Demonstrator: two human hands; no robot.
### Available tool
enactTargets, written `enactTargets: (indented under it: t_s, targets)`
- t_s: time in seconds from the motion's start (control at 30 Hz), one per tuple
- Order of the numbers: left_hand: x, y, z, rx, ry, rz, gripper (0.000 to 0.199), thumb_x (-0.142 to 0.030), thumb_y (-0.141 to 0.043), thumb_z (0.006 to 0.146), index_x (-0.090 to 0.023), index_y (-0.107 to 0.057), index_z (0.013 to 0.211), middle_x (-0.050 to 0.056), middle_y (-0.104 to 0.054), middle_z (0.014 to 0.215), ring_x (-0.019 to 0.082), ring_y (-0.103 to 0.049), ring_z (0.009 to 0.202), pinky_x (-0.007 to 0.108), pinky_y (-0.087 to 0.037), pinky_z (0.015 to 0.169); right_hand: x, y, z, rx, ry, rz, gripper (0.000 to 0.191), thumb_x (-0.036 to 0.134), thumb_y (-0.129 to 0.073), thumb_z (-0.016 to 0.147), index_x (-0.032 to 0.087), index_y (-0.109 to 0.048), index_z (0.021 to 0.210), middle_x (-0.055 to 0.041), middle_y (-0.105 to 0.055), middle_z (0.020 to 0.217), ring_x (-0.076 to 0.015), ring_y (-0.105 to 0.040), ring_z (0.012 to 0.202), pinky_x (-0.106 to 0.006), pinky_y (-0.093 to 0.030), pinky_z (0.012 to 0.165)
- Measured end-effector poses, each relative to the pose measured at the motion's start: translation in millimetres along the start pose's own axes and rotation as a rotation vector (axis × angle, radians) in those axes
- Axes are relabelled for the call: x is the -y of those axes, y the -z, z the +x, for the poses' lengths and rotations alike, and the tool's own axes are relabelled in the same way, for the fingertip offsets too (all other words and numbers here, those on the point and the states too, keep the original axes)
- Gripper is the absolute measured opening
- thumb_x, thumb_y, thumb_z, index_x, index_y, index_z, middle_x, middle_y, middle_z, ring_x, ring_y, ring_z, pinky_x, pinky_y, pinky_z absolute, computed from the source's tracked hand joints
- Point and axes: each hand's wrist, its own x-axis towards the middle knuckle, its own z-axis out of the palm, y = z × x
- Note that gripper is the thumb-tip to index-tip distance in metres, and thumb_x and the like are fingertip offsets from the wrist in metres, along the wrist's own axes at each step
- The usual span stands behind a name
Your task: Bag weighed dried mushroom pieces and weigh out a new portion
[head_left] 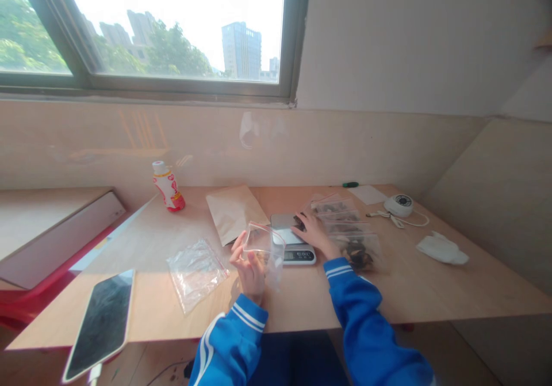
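Note:
My left hand [249, 268] grips a clear zip bag [273, 259] with a red-edged top, its mouth partly open. My right hand [313, 232] is over the plate of a white digital scale [282, 236], its fingers closed on some dark pieces [299, 221]. The scale's display faces me. Right of it, several zip bags [360, 251] of dark, dried-looking pieces lie in a row, the nearest beside my right wrist. Left of my left hand lies a clear zip bag [196, 274], flat and crumpled. Behind my hands is a brown paper sheet or envelope [236, 212].
A red and white bottle [169, 187] stands at the back left. A tablet [103, 320] with a cable lies front left. To the right are a small white fan [399, 205] with a cord, a crumpled tissue [442, 249], white paper [367, 194] and a green object [350, 184].

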Motion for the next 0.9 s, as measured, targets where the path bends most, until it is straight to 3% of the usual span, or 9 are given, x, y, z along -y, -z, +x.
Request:
enactTargets:
  t_s: [0.13,0.47,0.57,0.7,0.8,0.9]
  targets:
    - [2.1,0.1,-0.5,-0.014,0.005,0.0,0.012,-0.026,-0.038,0.095,-0.026,-0.035,0.106,0.013,-0.047,0.135,0.024,-0.05,0.124,0.057,-0.041,0.099,-5.1,-3.9,-5.5,-0.023,0.011,-0.007,0.029,0.026,-0.06,0.081,0.02,-0.068,0.107,-0.0126,-0.063,0.119,-0.0303,-0.056,0.104,-0.047,-0.04,0.093]
    - [1.0,0.3,0.1,-0.001,0.01,0.013,0.012,-0.028,-0.038,0.095,-0.027,-0.034,0.106,0.013,-0.047,0.135,0.024,-0.05,0.124,0.058,-0.04,0.099,-1.7,-1.8,-9.2,-0.166,0.113,0.225,0.016,0.022,-0.052,0.082,0.02,-0.067,0.088,-0.0084,-0.067,0.097,-0.0226,-0.06,0.094,-0.039,-0.047,0.088]
    - [-1.0,-0.7,1.0,-0.004,0.001,0.022,0.011,-0.029,-0.037,0.095,-0.026,-0.034,0.105,0.014,-0.047,0.134,0.024,-0.05,0.124,0.059,-0.04,0.1,12.8,2.4,-6.6,-0.216,0.103,0.306,0.018,0.026,-0.051,0.084,0.018,-0.066,0.09,-0.01,-0.068,0.099,-0.0219,-0.062,0.094,-0.037,-0.049,0.086]
    - [-1.2,-1.4,0.6,-0.009,0.017,0.026,0.012,-0.032,-0.037,0.095,-0.026,-0.034,0.105,0.014,-0.047,0.134,0.024,-0.051,0.123,0.058,-0.043,0.098,59.4,18.8,-7.4,-0.254,0.034,0.524,0.024,0.035,-0.052,0.086,0.018,-0.066,0.096,-0.0094,-0.07,0.102,-0.0198,-0.065,0.09,-0.032,-0.052,0.078]
    - [-1.0,-1.4,0.0,-0.005,0.037,0.022,0.013,-0.033,-0.037,0.095,-0.026,-0.035,0.106,0.014,-0.046,0.135,0.024,-0.051,0.123,0.056,-0.046,0.095,101.5,35.0,-12.8,-0.092,0.107,0.74,0.023,0.036,-0.056,0.086,0.02,-0.067,0.098,-0.0065,-0.069,0.108,-0.0177,-0.064,0.094,-0.028,-0.051,0.079]
    - [-1.1,-1.7,-0.3,-0.011,0.05,-0.006,0.018,-0.035,-0.037,0.095,-0.025,-0.035,0.11,0.015,-0.044,0.137,0.024,-0.052,0.123,0.055,-0.047,0.095,131.1,47.1,-20.2,0.174,0.245,0.712,0.02,0.033,-0.059,0.085,0.021,-0.069,0.099,-0.004,-0.069,0.108,-0.0167,-0.063,0.095,-0.026,-0.049,0.077]
